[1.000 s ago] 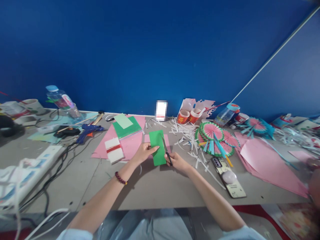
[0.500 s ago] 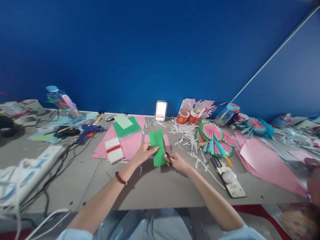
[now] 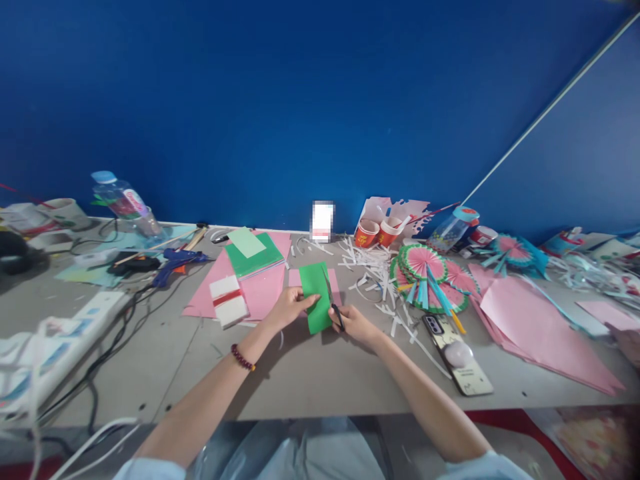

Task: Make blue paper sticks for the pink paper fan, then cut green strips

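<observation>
My left hand [image 3: 289, 307] pinches the left edge of a green paper rectangle [image 3: 317, 293] held upright over the grey table [image 3: 310, 373]. A dark red bead bracelet circles that wrist. My right hand [image 3: 354, 323] grips small scissors [image 3: 334, 304] with dark handles. Their blades lie along the paper's right edge. Under the green paper rests a small pink sheet.
Pink and green paper sheets [image 3: 250, 267] lie to the left, with a glue gun [image 3: 173, 261], cables and a water bottle [image 3: 123, 200]. White paper strips [image 3: 373, 267], two red cups [image 3: 377, 232], folded paper fans [image 3: 430, 273], a phone [image 3: 457, 353] and a big pink sheet [image 3: 535, 327] fill the right.
Both hands and the green paper stay almost still, with the scissors shifting slightly along the right edge. A person's hand at the far right edge has pulled back out of view.
</observation>
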The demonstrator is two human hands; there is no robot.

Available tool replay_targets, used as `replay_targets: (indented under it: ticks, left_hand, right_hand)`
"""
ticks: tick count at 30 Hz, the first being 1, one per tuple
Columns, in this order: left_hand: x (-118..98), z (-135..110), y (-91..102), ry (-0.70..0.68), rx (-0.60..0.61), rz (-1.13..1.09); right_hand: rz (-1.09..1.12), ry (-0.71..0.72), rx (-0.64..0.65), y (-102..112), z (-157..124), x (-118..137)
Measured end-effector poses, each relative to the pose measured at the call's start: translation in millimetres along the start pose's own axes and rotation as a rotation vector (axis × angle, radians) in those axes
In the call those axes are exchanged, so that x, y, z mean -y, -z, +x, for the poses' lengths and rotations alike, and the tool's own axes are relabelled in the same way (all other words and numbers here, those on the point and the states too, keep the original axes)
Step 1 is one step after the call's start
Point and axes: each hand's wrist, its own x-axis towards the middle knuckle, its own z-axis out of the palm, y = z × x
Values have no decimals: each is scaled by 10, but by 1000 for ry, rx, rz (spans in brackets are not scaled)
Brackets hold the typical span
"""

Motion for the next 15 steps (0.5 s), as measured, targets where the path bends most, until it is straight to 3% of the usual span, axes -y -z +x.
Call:
replay_targets:
  ticks: [15]
  left_hand:
    - [-30, -11, -16, 28, 5, 32]
  right_hand:
    - [28, -26, -18, -17, -19, -1]
